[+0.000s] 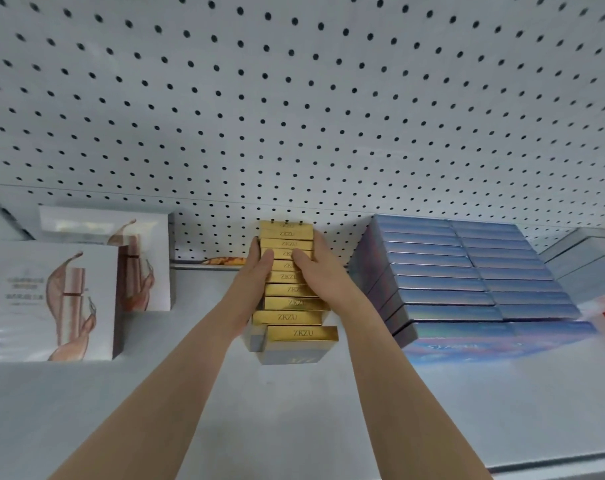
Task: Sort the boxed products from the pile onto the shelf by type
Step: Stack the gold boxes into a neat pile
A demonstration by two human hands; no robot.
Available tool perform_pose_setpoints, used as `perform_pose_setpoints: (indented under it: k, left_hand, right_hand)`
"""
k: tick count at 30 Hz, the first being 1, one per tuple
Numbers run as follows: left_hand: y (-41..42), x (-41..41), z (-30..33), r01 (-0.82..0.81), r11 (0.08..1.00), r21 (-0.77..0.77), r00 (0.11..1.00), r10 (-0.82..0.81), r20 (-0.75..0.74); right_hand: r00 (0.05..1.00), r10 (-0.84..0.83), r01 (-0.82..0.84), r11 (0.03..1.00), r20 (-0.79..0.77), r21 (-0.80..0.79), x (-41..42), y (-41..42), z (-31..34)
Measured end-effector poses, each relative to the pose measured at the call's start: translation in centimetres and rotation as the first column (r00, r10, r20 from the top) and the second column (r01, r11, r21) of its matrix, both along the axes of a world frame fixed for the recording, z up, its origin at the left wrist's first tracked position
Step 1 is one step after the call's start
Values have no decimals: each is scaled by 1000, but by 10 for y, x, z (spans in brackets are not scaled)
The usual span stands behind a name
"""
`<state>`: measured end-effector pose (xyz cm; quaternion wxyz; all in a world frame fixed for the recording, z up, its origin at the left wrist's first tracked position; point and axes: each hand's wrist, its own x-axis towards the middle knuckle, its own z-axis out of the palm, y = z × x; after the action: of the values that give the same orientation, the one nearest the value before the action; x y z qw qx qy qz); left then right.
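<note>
White pegboard [294,98] is filling the upper half of your view, dotted with dark holes, and the pale shelf [294,403] is running beneath it.

Centre of shelf: a row of gold boxes [296,317] marked ZKZU is standing front to back, reaching toward the pegboard. The nearest box is sitting a little off to the right of the line.

You are bracing the row from both sides, around its middle. Your left hand [251,271] is lying flat against the left flank, fingers straight and pressed together, thumb resting over the box tops. Your right hand [320,268] is mirroring it on the right flank, fingers together, thumb across the tops. Neither hand is curling around a single box.

Left of the row, well apart: two white cartons [52,299] printed with a rose-gold bottle are standing one behind the other.

Right of the row, near but not touching: a block of iridescent blue boxes [467,271] is sitting in two columns, close to your right forearm. Beyond it, pale grey boxes [581,265] are showing at the frame edge, blurred.

Behind the gold row, something orange [225,260] is lying at the pegboard's foot; you cannot tell what.
</note>
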<state>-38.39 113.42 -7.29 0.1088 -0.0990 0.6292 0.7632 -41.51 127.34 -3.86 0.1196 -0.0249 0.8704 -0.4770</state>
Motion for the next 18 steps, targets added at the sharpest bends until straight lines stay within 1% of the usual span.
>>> perform_pose_setpoints:
  k: [3, 7, 10, 12, 15, 16, 18]
  left_hand:
    - [-1, 0, 0, -12, 1000, 8, 1000, 12, 15]
    - [-3, 4, 12, 11, 1000, 3, 1000, -11, 7]
    - [-12, 18, 12, 5, 1000, -16, 999, -4, 46]
    - [-11, 38, 12, -7, 999, -35, 1000, 8, 25]
    - [1, 68, 8, 28, 997, -70, 997, -33, -66]
    - [5, 74, 5, 15, 997, -72, 996, -21, -85]
    - [1, 77, 0, -64, 997, -52, 995, 60, -86]
  right_hand:
    - [1000, 21, -21, 999, 17, -28, 4, -1, 4]
    - [998, 37, -34, 997, 44, -73, 9, -2, 15]
    - [996, -14, 21, 996, 84, -86, 32, 12, 18]
    - [996, -53, 59, 994, 73, -87, 57, 23, 9]
    - [995, -66, 82, 964, 72, -252, 86, 14, -11]
    - [995, -78, 92, 957, 62, -275, 89, 7, -16]
    - [995, -91, 102, 951, 50, -293, 89, -4, -19]
